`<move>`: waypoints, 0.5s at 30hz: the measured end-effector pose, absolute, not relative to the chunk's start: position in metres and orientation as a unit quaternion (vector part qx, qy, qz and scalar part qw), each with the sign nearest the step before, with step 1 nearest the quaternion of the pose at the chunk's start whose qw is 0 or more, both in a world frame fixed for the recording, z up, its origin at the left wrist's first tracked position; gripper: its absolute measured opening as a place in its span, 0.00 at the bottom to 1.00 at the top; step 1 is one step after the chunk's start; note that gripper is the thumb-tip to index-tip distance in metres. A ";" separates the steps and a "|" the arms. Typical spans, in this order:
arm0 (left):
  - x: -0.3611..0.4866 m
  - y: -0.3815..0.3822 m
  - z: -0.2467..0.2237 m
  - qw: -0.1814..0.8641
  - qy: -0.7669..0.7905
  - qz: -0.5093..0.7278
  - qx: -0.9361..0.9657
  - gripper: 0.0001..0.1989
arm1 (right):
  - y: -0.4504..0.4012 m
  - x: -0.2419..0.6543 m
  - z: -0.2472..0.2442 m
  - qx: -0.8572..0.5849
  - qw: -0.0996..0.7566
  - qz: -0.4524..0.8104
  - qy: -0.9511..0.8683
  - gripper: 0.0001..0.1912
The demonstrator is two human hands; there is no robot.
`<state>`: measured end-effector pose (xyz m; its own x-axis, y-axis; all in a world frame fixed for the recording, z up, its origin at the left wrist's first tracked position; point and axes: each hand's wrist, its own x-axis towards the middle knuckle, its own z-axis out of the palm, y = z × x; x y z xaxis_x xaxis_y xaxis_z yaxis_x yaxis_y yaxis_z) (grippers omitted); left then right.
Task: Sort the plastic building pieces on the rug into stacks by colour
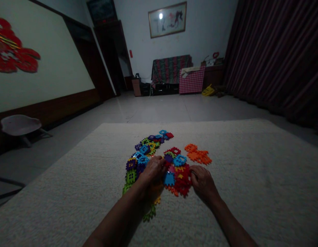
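Orange pieces (199,156) lie just beyond the right hand (203,180).

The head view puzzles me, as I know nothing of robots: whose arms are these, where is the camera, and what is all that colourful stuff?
There is no machine here: these are a person's own bare left hand and right hand. The single picture comes from a camera worn on that person's head, looking forward and down.

On the pale, textured surface lie colourful pieces with toothed edges. A long band of mixed pieces runs along the left, and a group of orange pieces lies apart on the right. Between the hands are red pieces and a blue piece. The fingers of both hands are at this middle cluster; whether they grip anything is too dark to tell.
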<state>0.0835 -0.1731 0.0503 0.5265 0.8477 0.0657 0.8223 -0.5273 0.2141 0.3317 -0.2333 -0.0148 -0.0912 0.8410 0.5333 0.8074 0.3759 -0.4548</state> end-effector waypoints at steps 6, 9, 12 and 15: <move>0.066 -0.162 0.059 0.110 0.477 0.173 0.855 0.14 | -0.233 0.332 -0.017 -0.562 0.379 0.023 -0.735 0.10; 0.054 -0.141 0.062 0.072 0.565 0.147 0.808 0.13 | -0.233 0.332 -0.017 -0.561 0.379 0.021 -0.735 0.10; 0.048 -0.124 0.064 0.088 0.596 0.080 0.794 0.13 | -0.233 0.332 -0.017 -0.560 0.382 0.021 -0.735 0.10; 0.049 -0.115 0.064 0.112 0.577 0.064 0.806 0.13 | -0.233 0.332 -0.017 -0.560 0.383 0.022 -0.734 0.10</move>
<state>0.0489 -0.1152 0.0641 0.3250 0.9453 -0.0259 0.9166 -0.3081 0.2548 0.3323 -0.2326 -0.0175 -0.0784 0.8394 0.5378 0.8060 0.3708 -0.4614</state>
